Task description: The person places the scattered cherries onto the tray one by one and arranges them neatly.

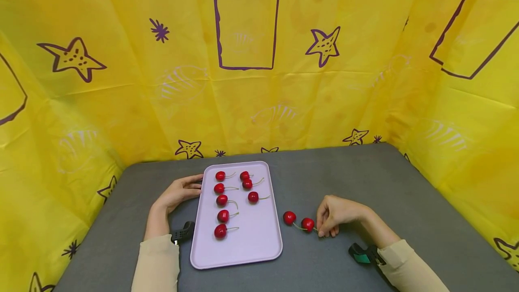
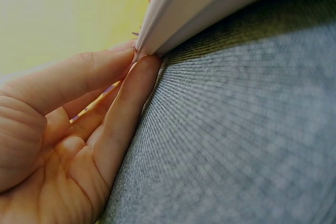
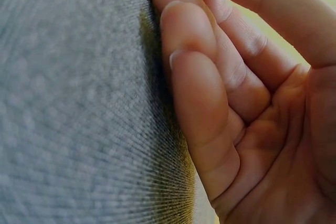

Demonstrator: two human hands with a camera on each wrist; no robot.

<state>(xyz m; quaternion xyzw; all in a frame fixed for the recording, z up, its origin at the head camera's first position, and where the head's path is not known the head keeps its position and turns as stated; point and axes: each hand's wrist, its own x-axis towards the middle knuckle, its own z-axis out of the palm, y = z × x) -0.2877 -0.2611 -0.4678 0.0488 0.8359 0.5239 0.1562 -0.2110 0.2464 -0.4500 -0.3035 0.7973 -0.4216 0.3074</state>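
A pale lilac tray (image 1: 253, 247) lies on the grey table, bearing several red cherries (image 1: 220, 231) in a left column and three in a shorter right one, stems mostly to the right. My left hand (image 1: 180, 193) is at the tray's left edge; in the left wrist view its thumb and a finger (image 2: 118, 114) pinch the rim. Right of the tray, two cherries lie on the cloth, one nearer the tray (image 1: 289, 218). My right hand (image 1: 337, 215) pinches the stem of the other cherry (image 1: 307, 225). Its curled fingers (image 3: 197, 93) rest close to the cloth, and the pinch is mostly hidden in the right wrist view.
A grey ribbed cloth covers the table (image 1: 324, 175). Yellow curtains (image 1: 251, 102) with purple starfish drawings surround it at the back and sides. Dark straps with wrist cameras sit on the left wrist (image 1: 184, 232) and the right wrist (image 1: 362, 253).
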